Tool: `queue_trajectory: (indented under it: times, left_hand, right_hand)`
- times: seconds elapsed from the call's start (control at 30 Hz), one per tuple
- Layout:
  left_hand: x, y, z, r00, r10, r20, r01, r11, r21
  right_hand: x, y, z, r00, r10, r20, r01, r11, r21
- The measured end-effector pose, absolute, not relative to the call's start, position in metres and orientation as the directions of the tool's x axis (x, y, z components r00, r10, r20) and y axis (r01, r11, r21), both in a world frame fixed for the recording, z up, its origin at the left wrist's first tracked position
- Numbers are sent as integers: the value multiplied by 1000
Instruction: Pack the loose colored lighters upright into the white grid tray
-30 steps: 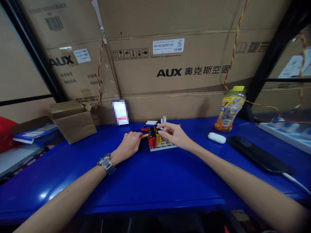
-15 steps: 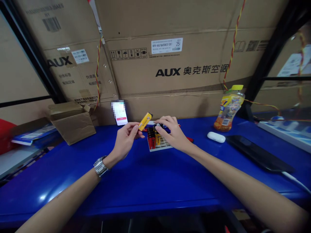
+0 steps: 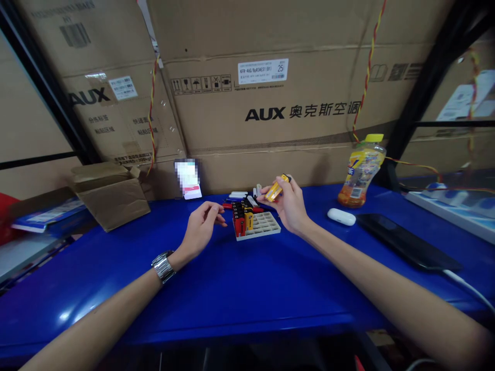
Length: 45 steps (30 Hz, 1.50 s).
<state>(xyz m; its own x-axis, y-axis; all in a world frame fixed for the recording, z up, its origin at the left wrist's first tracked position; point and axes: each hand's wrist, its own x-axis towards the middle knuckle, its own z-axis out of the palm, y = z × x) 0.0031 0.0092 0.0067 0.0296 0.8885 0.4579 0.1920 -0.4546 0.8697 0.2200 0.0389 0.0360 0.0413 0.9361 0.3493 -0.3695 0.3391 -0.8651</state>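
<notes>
My right hand (image 3: 292, 206) pinches a yellow lighter (image 3: 277, 188) with a black top, held tilted just above the right side of a white gridded tray (image 3: 266, 225). Upright red lighters (image 3: 240, 224) fill the tray's left columns, with a yellow lighter (image 3: 249, 220) beside them. Many compartments toward the right hold nothing. My left hand (image 3: 201, 225), with a metal watch (image 3: 164, 266) at the wrist, hovers left of the tray, loosely curled, fingers apart and holding nothing. Behind the tray lie several loose lighters (image 3: 237, 195), white and red among them, partly hidden.
A lit phone (image 3: 188, 179) leans on the large cardboard boxes (image 3: 216, 123) at the back. An open small carton (image 3: 110, 198) stands left. To the right are a drink bottle (image 3: 359, 172), a white earbud case (image 3: 341, 217), a black device (image 3: 406, 241) with a cable, and a power strip (image 3: 452, 214).
The yellow lighter has passed from my left hand to my right, which has lifted and moved right off the tray. My left hand has let go and lowered slightly.
</notes>
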Motion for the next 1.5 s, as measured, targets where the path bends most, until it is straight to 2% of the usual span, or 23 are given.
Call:
queue_trajectory:
  times: [0.23, 0.33, 0.43, 0.53, 0.67, 0.8, 0.9, 1.03, 1.13, 1.2, 1.27, 1.5]
  left_hand:
    - [-1, 14, -2, 85, 924, 372, 275, -381, 883]
    - [-1, 13, -2, 101, 927, 362, 304, -375, 876]
    - [-2, 13, -2, 121, 928, 352, 351, -371, 860]
    - [-3, 12, -2, 147, 924, 353, 389, -382, 838]
    - [-2, 10, -1, 151, 918, 366, 403, -396, 825]
    - [-1, 9, 0, 142, 919, 367, 428, -392, 815]
    - [-2, 8, 2, 134, 918, 374, 466, -391, 794]
    - [-6, 11, 2, 124, 901, 415, 577, -406, 709]
    - [-10, 16, 2, 115, 874, 473, 655, -425, 625]
    - [-14, 19, 1, 113, 858, 502, 705, -425, 568]
    - [-17, 23, 0, 113, 852, 511, 748, -411, 521]
    - [-23, 30, -2, 143, 851, 505, 843, -372, 388]
  right_hand:
    - [221, 39, 32, 64, 936, 347, -340, 347, -874]
    - [220, 36, 31, -8, 959, 285, -342, 265, -902]
    - [221, 33, 32, -83, 983, 164, -331, 128, -935]
    - [221, 32, 34, -94, 993, 66, -333, 31, -942]
    - [219, 29, 39, -70, 997, 15, -374, -12, -927]
    - [218, 26, 40, -108, 994, 31, -365, -11, -931]
    - [218, 28, 36, -177, 979, 101, -301, 44, -953]
    - [221, 33, 29, -202, 932, 300, -166, 270, -949]
    - [224, 36, 29, -252, 838, 484, 23, 506, -862]
    - [226, 36, 29, -316, 766, 559, 138, 620, -772]
    - [227, 35, 29, -384, 727, 570, 165, 661, -732]
    - [225, 34, 20, -534, 706, 466, 139, 616, -775]
